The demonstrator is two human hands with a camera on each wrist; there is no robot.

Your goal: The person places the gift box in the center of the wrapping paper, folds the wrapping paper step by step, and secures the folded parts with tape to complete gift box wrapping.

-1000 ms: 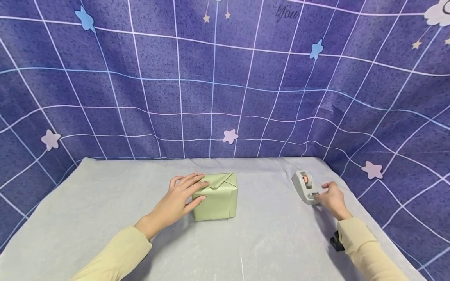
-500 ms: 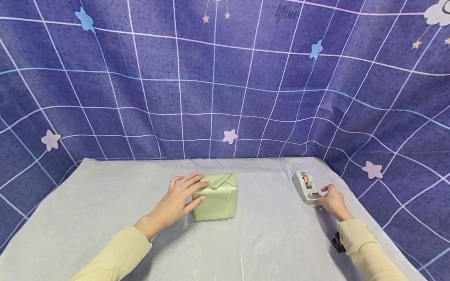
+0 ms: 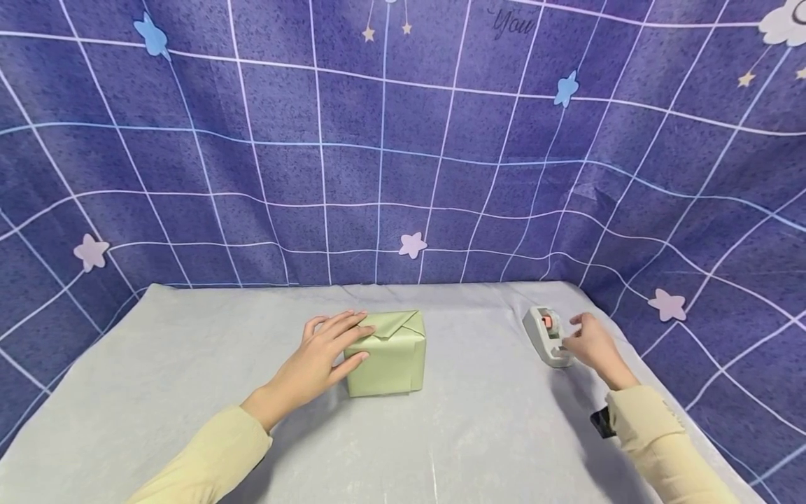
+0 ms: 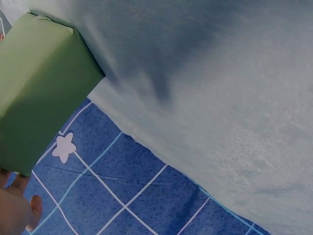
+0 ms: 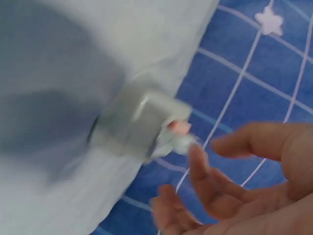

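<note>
A box wrapped in light green paper (image 3: pixel 390 367), its flap folded on top, stands on the grey-white cloth. My left hand (image 3: pixel 324 353) rests on its left side and top with fingers spread; in the left wrist view only some fingers (image 4: pixel 17 203) show at the box's lower end. On the right lies a pale grey tape dispenser (image 3: pixel 546 339) with a clear roll on an orange-pink core. My right hand (image 3: pixel 592 343) is just beside and over its front end. In the right wrist view, thumb and index tip come close together near the blurred dispenser (image 5: pixel 139 117); whether tape lies between them cannot be made out.
The cloth-covered table (image 3: pixel 485 427) extends around the box and dispenser. A blue-purple curtain (image 3: pixel 352 168) with grid lines and stars hangs behind it and along the right side. Below the right sleeve, a black wrist device (image 3: pixel 603 423) is partly visible.
My right hand was low at the dispenser's front end and has risen slightly, up and away from it. The left hand, the green box and the dispenser look unmoved.
</note>
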